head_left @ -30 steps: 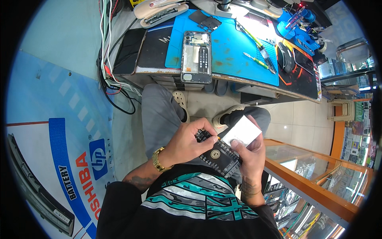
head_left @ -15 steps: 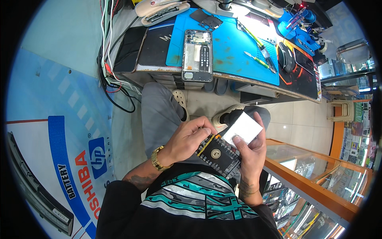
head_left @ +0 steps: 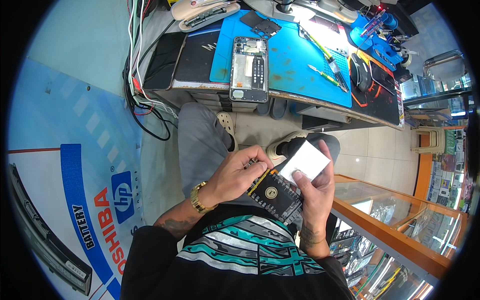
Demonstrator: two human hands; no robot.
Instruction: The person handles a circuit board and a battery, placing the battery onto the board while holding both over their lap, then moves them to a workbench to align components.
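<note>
Above my lap, my left hand (head_left: 239, 175) pinches at the upper left edge of a black circuit board (head_left: 278, 199). The board has a gold round emblem, rows of small connectors along its sides and a yellow strip; whatever lies under my left fingertips is hidden. My right hand (head_left: 316, 192) grips a white flat rectangular piece (head_left: 306, 162), thumb on its face, fingers behind it. The board's right side lies against that hand. An orange bit (head_left: 273, 172) shows between board and white piece. Ahead, an opened phone (head_left: 249, 70) lies with its insides showing, overhanging the bench's front edge.
A blue work mat (head_left: 290, 65) bears a green-handled tool (head_left: 325, 75), a yellow-and-black pen-like tool (head_left: 320, 47) and dark phone parts (head_left: 260, 25). A mouse (head_left: 359, 71) sits at right. Cables (head_left: 132, 65) hang at left. A glass case (head_left: 385, 200) stands right of me.
Hardly anything differs. The view has shifted very slightly, while both hands, the board and the white piece keep their places.
</note>
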